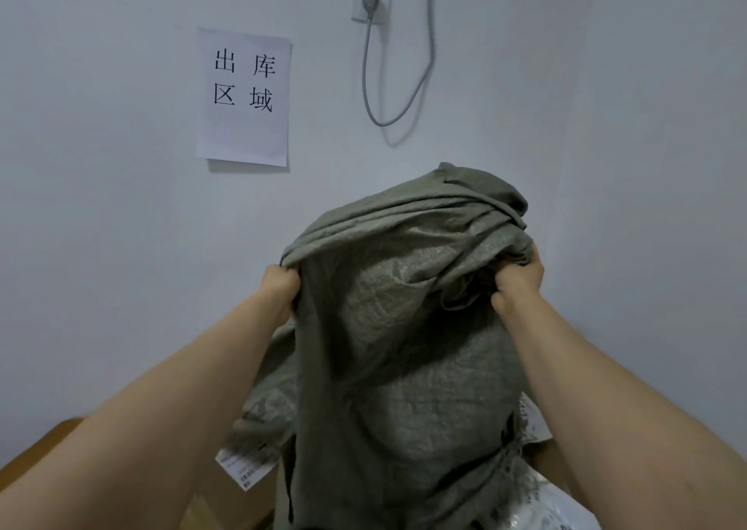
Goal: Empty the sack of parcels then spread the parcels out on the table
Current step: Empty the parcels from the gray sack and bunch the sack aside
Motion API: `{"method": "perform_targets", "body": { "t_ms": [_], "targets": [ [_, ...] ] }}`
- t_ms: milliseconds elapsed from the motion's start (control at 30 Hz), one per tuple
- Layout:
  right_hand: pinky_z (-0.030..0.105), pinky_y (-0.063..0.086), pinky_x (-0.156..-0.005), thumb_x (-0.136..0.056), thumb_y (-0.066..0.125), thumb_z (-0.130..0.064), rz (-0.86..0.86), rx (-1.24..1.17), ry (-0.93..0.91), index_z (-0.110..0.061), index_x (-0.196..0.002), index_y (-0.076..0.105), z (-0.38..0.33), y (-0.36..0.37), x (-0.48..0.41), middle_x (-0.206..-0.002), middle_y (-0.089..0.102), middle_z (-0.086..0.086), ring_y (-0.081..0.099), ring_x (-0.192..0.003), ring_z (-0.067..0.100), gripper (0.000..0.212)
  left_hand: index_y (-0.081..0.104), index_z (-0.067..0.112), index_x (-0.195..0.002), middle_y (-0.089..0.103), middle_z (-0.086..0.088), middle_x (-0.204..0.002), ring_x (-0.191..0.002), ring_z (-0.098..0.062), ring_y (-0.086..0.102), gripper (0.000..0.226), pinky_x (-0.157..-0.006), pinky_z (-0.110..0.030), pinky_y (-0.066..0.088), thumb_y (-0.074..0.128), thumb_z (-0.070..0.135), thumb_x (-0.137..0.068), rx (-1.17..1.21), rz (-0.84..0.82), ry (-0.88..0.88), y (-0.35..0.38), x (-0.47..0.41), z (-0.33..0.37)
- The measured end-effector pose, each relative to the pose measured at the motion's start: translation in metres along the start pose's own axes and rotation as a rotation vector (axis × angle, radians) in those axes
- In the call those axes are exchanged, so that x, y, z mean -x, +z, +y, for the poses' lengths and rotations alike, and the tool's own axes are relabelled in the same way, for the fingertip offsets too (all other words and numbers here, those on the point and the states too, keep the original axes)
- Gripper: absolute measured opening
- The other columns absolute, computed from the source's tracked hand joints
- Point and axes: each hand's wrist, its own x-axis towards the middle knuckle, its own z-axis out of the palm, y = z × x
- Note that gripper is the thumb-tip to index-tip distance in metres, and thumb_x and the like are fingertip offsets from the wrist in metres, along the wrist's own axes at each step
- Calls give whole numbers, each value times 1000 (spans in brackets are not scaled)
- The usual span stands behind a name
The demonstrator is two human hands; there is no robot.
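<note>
A grey-green woven sack (404,347) hangs upside down in front of me, lifted high against the wall. My left hand (281,291) grips a bunch of its fabric at the upper left. My right hand (519,283) grips the bunched fabric at the upper right. Parcels show beneath the sack's lower end: a parcel with a white label (242,465) at the lower left, a white plastic parcel (553,509) at the lower right and another labelled parcel (533,420) behind the sack's right edge. The sack hides most of them.
A brown wooden table (44,444) shows at the lower left edge. On the pale wall hang a paper sign with black characters (243,97) and a socket with a grey cable (372,2) looping down.
</note>
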Motion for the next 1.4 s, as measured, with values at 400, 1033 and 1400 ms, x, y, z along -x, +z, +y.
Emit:
{"method": "perform_targets", "body": {
  "t_ms": [400,1033,1400],
  "targets": [
    [43,57,-81,-87,62,-11,-24,-117,20,-21,-104,65,-50,24,-8,-104,68,7,64,-98,29,20,52,10,-123,60,-14,-114,-101,-30,59,41,-93,-50,50,40,38,-96,109,16,235,13,2,63],
    [36,51,-78,-82,63,11,-51,148,79,-22,-107,56,2,-26,22,-99,61,7,59,-85,24,42,53,6,-111,62,-14,-106,-82,-22,56,27,-72,-35,44,55,25,-92,-72,28,133,-20,29,-22],
    [37,54,-85,-90,56,-11,-21,-70,-24,-24,-92,62,-52,32,17,-100,67,5,61,-93,24,15,46,4,-121,56,-9,-102,-80,-19,55,41,-66,-30,46,60,9,-83,59,22,372,-23,22,49]
  ]
}}
